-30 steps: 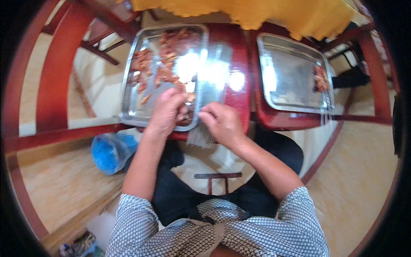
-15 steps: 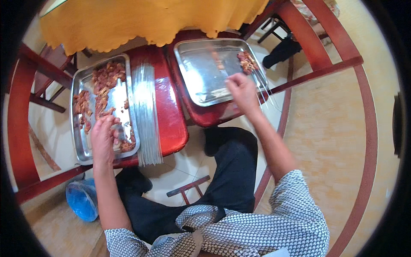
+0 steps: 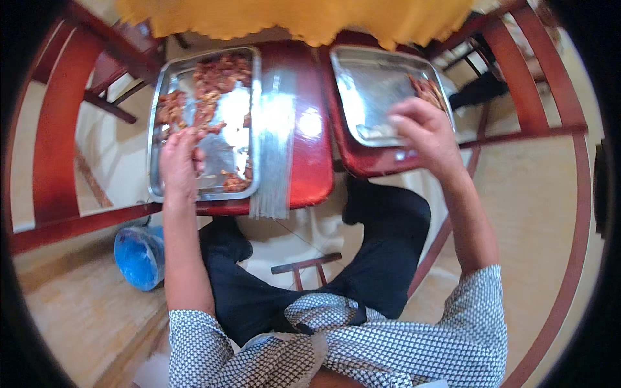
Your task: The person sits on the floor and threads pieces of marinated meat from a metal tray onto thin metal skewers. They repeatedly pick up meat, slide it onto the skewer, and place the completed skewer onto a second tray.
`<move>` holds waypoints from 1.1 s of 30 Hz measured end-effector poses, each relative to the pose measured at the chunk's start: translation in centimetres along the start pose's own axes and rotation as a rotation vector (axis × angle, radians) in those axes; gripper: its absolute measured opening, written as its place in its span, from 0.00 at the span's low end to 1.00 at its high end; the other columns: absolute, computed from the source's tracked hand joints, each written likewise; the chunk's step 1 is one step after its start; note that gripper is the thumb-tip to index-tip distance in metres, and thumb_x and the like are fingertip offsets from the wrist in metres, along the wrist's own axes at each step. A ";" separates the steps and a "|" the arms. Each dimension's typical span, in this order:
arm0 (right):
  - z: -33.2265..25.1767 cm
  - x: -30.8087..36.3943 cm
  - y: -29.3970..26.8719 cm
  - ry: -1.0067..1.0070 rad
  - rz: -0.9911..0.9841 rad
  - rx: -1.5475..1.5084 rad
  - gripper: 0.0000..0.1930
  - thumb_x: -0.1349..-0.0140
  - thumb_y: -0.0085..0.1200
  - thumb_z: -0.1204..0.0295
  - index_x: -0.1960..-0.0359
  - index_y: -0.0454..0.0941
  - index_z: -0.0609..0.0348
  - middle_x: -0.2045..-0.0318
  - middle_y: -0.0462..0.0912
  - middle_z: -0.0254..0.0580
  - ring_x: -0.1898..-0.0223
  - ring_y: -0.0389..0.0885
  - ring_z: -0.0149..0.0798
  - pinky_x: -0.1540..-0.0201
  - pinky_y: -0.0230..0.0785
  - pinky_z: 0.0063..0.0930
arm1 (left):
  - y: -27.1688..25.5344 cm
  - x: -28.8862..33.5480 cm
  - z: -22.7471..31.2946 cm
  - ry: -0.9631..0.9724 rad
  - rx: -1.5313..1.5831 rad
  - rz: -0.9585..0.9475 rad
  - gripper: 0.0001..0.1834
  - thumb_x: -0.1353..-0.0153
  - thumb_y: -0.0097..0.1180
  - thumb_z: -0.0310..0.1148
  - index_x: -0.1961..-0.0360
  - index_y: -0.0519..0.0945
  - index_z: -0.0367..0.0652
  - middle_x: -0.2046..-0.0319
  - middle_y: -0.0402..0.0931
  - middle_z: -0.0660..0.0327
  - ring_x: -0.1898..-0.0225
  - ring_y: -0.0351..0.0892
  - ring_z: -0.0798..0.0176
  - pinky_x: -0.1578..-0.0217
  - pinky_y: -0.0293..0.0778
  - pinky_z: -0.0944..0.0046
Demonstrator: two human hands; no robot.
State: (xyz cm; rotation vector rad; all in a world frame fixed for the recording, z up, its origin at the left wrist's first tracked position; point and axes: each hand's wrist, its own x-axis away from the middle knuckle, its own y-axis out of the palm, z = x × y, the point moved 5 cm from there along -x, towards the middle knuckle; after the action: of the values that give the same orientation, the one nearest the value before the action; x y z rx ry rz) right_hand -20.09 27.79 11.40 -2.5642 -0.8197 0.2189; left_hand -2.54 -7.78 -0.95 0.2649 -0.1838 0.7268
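My left hand [image 3: 180, 165] is over the near left part of a metal tray [image 3: 155, 149] of raw meat pieces [image 3: 223, 77]. Its fingers are curled together, and whatever they hold is hidden. My right hand [image 3: 427, 132] is above the near right side of a second metal tray [image 3: 354, 90]. Its fingers are smeared by motion, so their grip does not show. Skewered meat [image 3: 425, 92] lies along that tray's right side, partly behind the hand. Between the trays, next to the left one, lies a bundle of thin pale skewers [image 3: 273, 149].
Both trays rest on red chair seats [image 3: 314, 168] pushed under a yellow tablecloth [image 3: 291, 16]. Red wooden chair backs stand at the left [image 3: 61, 129] and right [image 3: 521, 77]. A blue-lined bin [image 3: 139, 258] is on the floor at left. My knees are below the seats.
The whole view has shifted, so the trays appear farther right and higher. My right hand has come to the tray's right side; the blurred meat in front of it no longer shows.
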 end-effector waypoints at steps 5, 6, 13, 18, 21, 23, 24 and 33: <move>-17.9 6.6 9.5 -0.160 -0.615 -0.370 0.07 0.42 0.57 0.71 0.67 0.80 0.62 0.75 0.79 0.36 0.71 0.77 0.28 0.68 0.70 0.23 | -1.2 -0.7 -0.4 0.027 -0.029 -0.043 0.10 0.34 0.51 0.37 0.59 0.75 0.41 0.66 0.78 0.64 0.80 0.68 0.78 0.84 0.62 0.78; -19.4 7.3 10.9 -0.245 -0.696 -0.372 0.07 0.43 0.57 0.71 0.67 0.80 0.62 0.75 0.79 0.37 0.71 0.77 0.28 0.68 0.70 0.23 | -2.2 -0.7 -0.4 0.001 0.010 -0.039 0.11 0.33 0.51 0.37 0.59 0.75 0.41 0.66 0.78 0.63 0.80 0.68 0.77 0.84 0.63 0.77; -24.0 10.5 16.4 -0.567 -0.807 -0.250 0.07 0.44 0.56 0.71 0.68 0.80 0.63 0.76 0.79 0.40 0.72 0.77 0.32 0.68 0.71 0.26 | -1.9 -2.6 0.2 0.038 0.007 -0.092 0.09 0.35 0.53 0.35 0.59 0.76 0.41 0.67 0.80 0.62 0.79 0.69 0.75 0.83 0.63 0.76; -25.3 11.9 18.1 -0.633 -0.850 -0.226 0.07 0.45 0.55 0.72 0.69 0.80 0.63 0.76 0.79 0.42 0.73 0.77 0.34 0.67 0.71 0.28 | -2.7 -1.5 0.0 0.003 -0.010 -0.087 0.09 0.36 0.54 0.36 0.61 0.77 0.41 0.69 0.79 0.62 0.80 0.69 0.76 0.84 0.63 0.78; -26.2 13.3 19.2 -0.663 -0.860 -0.230 0.07 0.45 0.55 0.72 0.70 0.80 0.64 0.76 0.79 0.43 0.73 0.77 0.36 0.67 0.72 0.30 | -2.6 -1.2 -0.4 0.032 -0.010 -0.019 0.10 0.36 0.55 0.37 0.61 0.76 0.42 0.69 0.78 0.64 0.80 0.69 0.75 0.83 0.63 0.75; -25.7 13.6 19.7 -0.670 -0.869 -0.197 0.07 0.46 0.54 0.72 0.70 0.80 0.64 0.77 0.79 0.44 0.73 0.77 0.37 0.67 0.72 0.31 | -1.4 -1.7 -0.3 0.070 0.019 -0.084 0.10 0.36 0.54 0.37 0.60 0.75 0.41 0.69 0.78 0.64 0.79 0.69 0.75 0.83 0.64 0.75; -25.8 13.3 19.6 -0.688 -0.858 -0.188 0.07 0.46 0.54 0.72 0.70 0.80 0.64 0.77 0.78 0.44 0.74 0.77 0.38 0.67 0.72 0.31 | -1.8 -1.5 -0.4 0.069 0.015 -0.071 0.10 0.36 0.54 0.37 0.60 0.75 0.41 0.69 0.78 0.64 0.79 0.69 0.75 0.83 0.64 0.75; -25.9 14.3 19.6 -0.667 -0.847 -0.050 0.07 0.48 0.53 0.73 0.72 0.79 0.65 0.78 0.78 0.48 0.75 0.78 0.42 0.67 0.72 0.35 | -0.7 -1.7 -0.4 0.033 0.048 -0.095 0.12 0.37 0.56 0.37 0.59 0.75 0.40 0.67 0.79 0.61 0.79 0.69 0.74 0.83 0.63 0.74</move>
State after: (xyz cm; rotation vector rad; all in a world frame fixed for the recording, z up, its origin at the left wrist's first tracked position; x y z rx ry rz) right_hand 8.75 12.55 25.43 -1.9341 -2.0625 0.7872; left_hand -3.29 -9.23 -1.90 0.3046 -0.1216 0.6414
